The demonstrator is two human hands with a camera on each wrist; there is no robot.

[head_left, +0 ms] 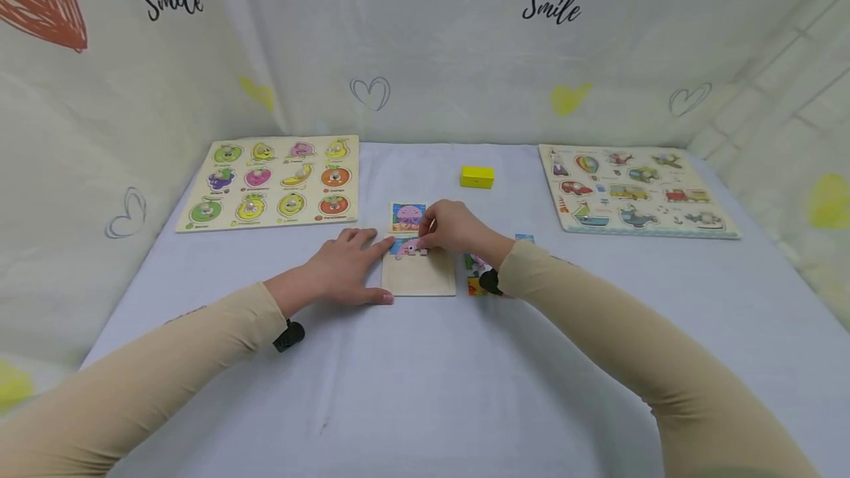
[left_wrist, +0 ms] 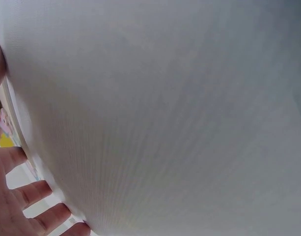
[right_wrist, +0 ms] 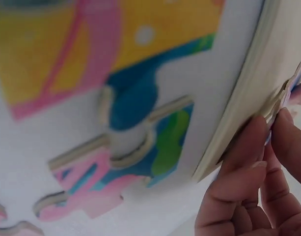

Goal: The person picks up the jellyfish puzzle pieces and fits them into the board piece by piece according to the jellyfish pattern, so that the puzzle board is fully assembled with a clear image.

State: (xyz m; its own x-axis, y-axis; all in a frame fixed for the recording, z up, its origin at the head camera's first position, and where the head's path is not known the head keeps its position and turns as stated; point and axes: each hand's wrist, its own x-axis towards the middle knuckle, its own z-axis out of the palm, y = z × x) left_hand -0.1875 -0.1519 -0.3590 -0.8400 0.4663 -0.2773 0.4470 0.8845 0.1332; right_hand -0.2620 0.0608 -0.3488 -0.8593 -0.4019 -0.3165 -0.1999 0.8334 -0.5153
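Beige sleeves (head_left: 664,360) angle inward, left grip (head_left: 340,268) spread, right grip (head_left: 457,229) pinching a puzzle piece (right_wrist: 286,97) (thin, pinkish)

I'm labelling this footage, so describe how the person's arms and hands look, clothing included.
The left sleeve and right sleeve are long and beige, with some creases, ending at the wrists. A small black device shows beneath the left wrist, and a second black device by the right. The left hand and right hand are bare, without gloves.
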